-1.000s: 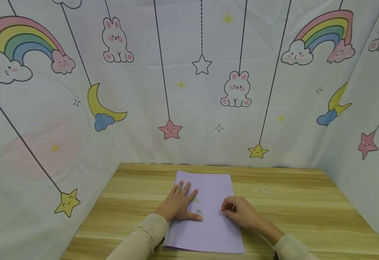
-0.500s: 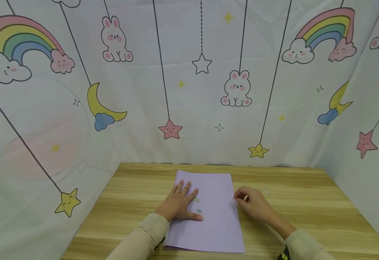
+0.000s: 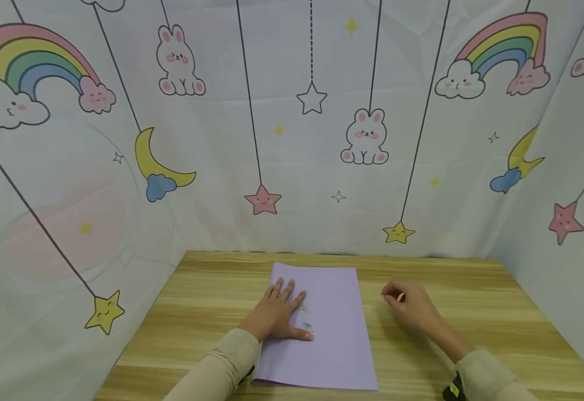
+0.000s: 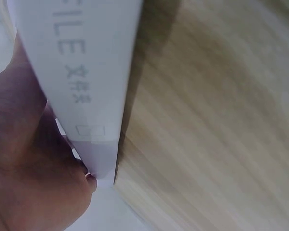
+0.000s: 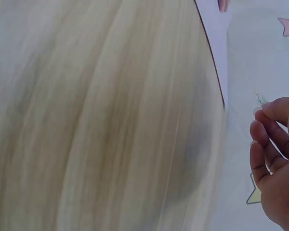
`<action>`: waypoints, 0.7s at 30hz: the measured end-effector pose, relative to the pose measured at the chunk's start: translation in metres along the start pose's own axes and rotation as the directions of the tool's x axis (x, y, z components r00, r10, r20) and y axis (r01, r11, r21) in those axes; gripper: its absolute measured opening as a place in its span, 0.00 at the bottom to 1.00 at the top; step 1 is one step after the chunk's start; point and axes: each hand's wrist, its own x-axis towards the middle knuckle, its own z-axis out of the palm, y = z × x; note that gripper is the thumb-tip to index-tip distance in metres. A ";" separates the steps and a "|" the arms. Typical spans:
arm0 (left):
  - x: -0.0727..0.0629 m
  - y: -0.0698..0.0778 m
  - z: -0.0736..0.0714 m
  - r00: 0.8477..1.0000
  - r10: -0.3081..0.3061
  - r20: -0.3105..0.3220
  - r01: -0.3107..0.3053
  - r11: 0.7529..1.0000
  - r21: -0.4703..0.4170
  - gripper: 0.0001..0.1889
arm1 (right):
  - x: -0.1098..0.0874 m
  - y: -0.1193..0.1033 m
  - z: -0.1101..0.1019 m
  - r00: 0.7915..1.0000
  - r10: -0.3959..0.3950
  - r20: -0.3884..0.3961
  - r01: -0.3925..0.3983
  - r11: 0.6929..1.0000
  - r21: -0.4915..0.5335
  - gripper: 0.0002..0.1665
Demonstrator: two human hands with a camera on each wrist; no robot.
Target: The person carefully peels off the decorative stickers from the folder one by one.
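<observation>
A light purple file folder [image 3: 332, 334] lies closed on the wood-grain table. My left hand [image 3: 275, 313] rests on its left half with fingers spread, partly covering small green and yellow sticker prints [image 3: 307, 326]. The folder's spine [image 4: 86, 82], lettered "FILE", faces the left wrist camera beside that palm. To the right of the folder, my right hand [image 3: 412, 306] hovers above the table. In the right wrist view, its thumb and index finger pinch a small clear sticker [image 5: 261, 100] with a green and yellow sprig on it; the other fingers curl loosely.
The table [image 3: 211, 284] reaches back to a white cloth backdrop [image 3: 302, 228] printed with stars, rabbits and rainbows. Cloth also hangs at the left and right sides. A dark wrist strap [image 3: 454, 388] shows at the right sleeve.
My right hand has moved from over the folder's right part rightward and slightly away, off the folder. It now hides the small clear bits seen earlier on the table. The left hand stays put.
</observation>
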 end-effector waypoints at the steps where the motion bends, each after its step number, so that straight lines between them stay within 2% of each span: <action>1: 0.000 0.000 0.000 1.000 0.000 0.000 0.000 1.000 -0.002 0.59 | 0.000 0.002 -0.001 1.000 0.009 -0.005 -0.009 1.000 -0.003 0.05; 13: 0.000 0.000 0.001 1.000 0.002 -0.002 -0.002 1.000 -0.006 0.59 | -0.008 0.023 -0.021 0.996 0.061 -0.066 -0.064 0.997 -0.042 0.03; 21: -0.002 0.000 0.001 1.000 0.000 -0.005 0.000 1.000 -0.015 0.59 | -0.013 0.040 -0.031 0.994 0.046 -0.097 -0.051 0.998 -0.044 0.04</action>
